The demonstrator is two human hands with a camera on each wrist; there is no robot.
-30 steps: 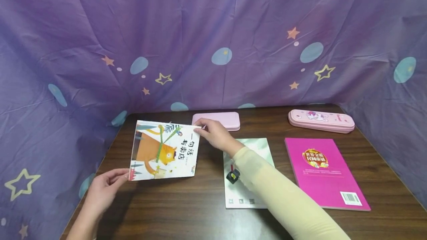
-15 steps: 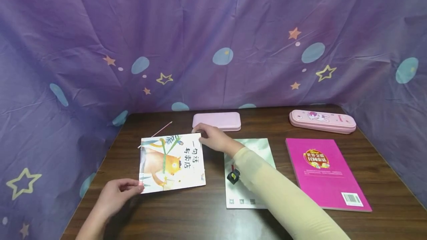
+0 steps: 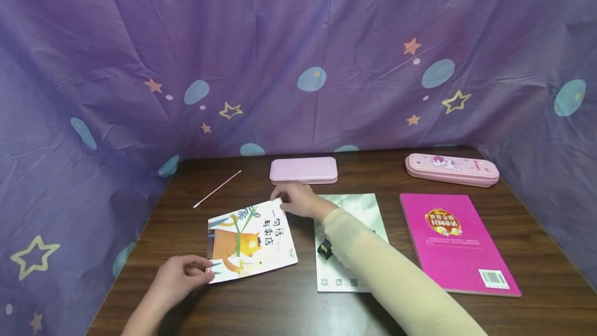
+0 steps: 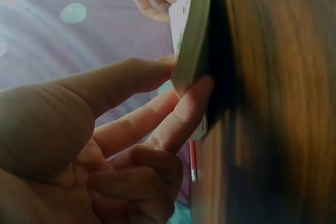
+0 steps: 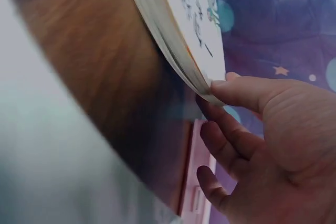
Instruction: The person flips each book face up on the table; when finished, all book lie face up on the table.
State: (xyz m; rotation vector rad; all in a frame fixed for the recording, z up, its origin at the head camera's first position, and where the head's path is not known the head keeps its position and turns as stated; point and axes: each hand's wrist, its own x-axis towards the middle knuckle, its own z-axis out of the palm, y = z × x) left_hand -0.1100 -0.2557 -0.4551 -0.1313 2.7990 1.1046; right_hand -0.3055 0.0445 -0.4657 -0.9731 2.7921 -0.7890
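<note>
Both hands hold a white picture book (image 3: 254, 242) whose cover shows an orange animal and dark lettering. The left hand (image 3: 179, 279) pinches its near left corner, thumb on top and fingers beneath, as the left wrist view shows on the book's edge (image 4: 194, 35). At the far right corner the right hand (image 3: 298, 200) pinches it the same way, with the thumb on the cover (image 5: 207, 51) in the right wrist view. The book is held just above the table (image 3: 242, 310), with a dark shadow under its edge. A thin pink-and-white pencil (image 3: 217, 189) lies behind it.
A plain pink case (image 3: 303, 169) lies behind the right hand. The sleeved right forearm crosses a pale green book (image 3: 333, 274), with a small black object (image 3: 325, 248) by the sleeve. Farther right are a magenta book (image 3: 457, 248) and a pink rabbit pencil case (image 3: 451, 169).
Both hands have brought the picture book lower, nearer to me and somewhat to the right, turning it slightly. The pencil behind it has come into full view.
</note>
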